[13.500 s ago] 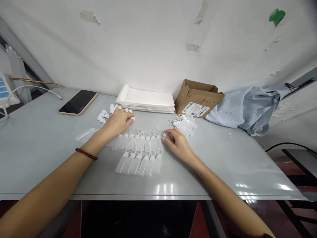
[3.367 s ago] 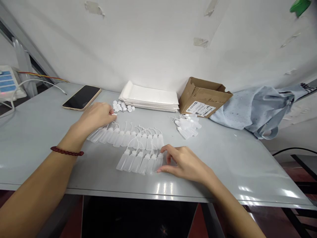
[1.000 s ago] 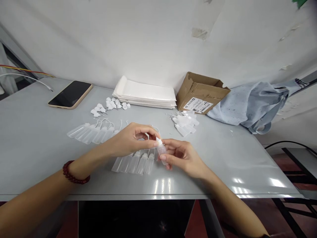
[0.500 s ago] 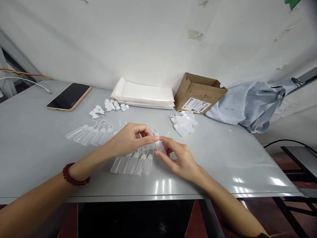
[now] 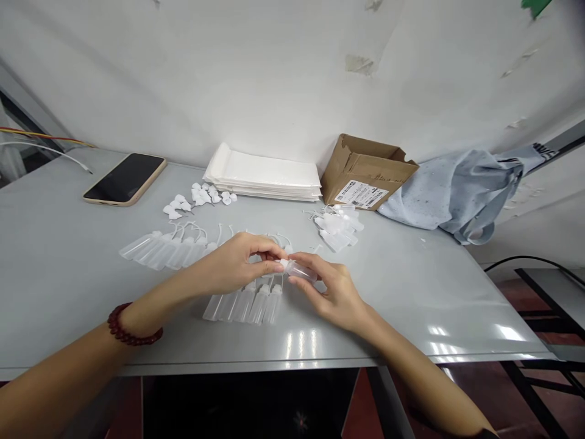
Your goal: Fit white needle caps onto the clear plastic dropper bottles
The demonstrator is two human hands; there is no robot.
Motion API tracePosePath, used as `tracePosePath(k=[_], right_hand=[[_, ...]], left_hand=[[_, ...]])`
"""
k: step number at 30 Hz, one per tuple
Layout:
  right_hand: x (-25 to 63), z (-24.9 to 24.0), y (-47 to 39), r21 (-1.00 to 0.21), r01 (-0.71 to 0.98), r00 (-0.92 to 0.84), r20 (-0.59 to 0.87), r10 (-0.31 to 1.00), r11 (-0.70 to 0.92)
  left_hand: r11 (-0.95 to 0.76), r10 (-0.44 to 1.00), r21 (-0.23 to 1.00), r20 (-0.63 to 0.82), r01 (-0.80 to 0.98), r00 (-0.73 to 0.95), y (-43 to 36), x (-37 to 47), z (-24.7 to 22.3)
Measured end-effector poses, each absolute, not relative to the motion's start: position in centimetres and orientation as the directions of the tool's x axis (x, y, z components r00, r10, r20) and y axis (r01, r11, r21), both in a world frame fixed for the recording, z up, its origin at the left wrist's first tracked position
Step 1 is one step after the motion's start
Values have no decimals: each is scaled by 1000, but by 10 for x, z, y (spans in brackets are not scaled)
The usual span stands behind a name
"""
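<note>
Over the middle of the table, my right hand (image 5: 326, 286) grips the body of a small clear plastic squeeze bottle (image 5: 302, 272), which lies nearly level. My left hand (image 5: 249, 262) pinches the white cap (image 5: 284, 264) at the bottle's left end. Under and beside my hands, several like bottles (image 5: 245, 303) lie in a row toward the front edge. Another row of bottles (image 5: 167, 250) with thin strap-like tails is fanned out to the left, partly covered by my left hand. Farther right is a loose pile of bottles (image 5: 338, 227).
Small white tips (image 5: 201, 194), some with needles, lie behind the left row. A phone (image 5: 125, 178) is at the left. White padded envelopes (image 5: 265, 175) are stacked against the wall, near a cardboard box (image 5: 368, 171) and a light blue cloth bag (image 5: 439, 192).
The bottle in my hands has tipped from slanted upright to nearly level, its cap now pointing left. My left hand has shifted slightly left and down with the cap.
</note>
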State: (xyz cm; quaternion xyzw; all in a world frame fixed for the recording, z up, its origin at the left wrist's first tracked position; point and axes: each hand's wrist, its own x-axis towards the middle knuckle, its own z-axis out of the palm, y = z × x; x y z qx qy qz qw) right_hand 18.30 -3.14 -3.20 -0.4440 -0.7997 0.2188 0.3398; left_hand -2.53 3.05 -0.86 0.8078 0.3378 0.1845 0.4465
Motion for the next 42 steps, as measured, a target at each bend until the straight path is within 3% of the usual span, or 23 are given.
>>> tracePosePath(k=[5, 12, 15, 18, 22, 25, 29, 36, 42], right_hand=[[183, -30, -31, -686, 541, -345, 346, 872, 486], [185, -16, -27, -958, 280, -318, -26, 948, 68], [186, -17, -26, -972, 227, -315, -9, 949, 67], [185, -23, -27, -907, 339, -255, 165, 953, 248], [183, -29, -29, -671, 536, -296, 419, 858, 512], [183, -32, -29, -529, 579, -367, 509, 778, 620], [184, -32, -28, -491, 582, -401, 520, 754, 648], [187, -25, -27, -758, 503, -349, 261, 900, 415], [190, -19, -24, -935, 330, -355, 3, 935, 128]], left_hand=[[-367, 751, 875, 78, 316, 655, 26, -21, -9], [-506, 741, 828, 276, 239, 613, 21, -16, -12], [-488, 751, 838, 261, 244, 606, 21, -17, -11], [-329, 814, 889, 95, 320, 573, 23, -19, -8], [-190, 789, 902, -96, 389, 607, 26, -21, -4], [-169, 768, 910, -120, 379, 629, 27, -21, -3], [-223, 748, 899, -89, 376, 657, 25, -20, -3], [-536, 718, 758, 176, 373, 673, 21, -18, -9], [-635, 672, 695, 283, 337, 684, 18, -17, -11]])
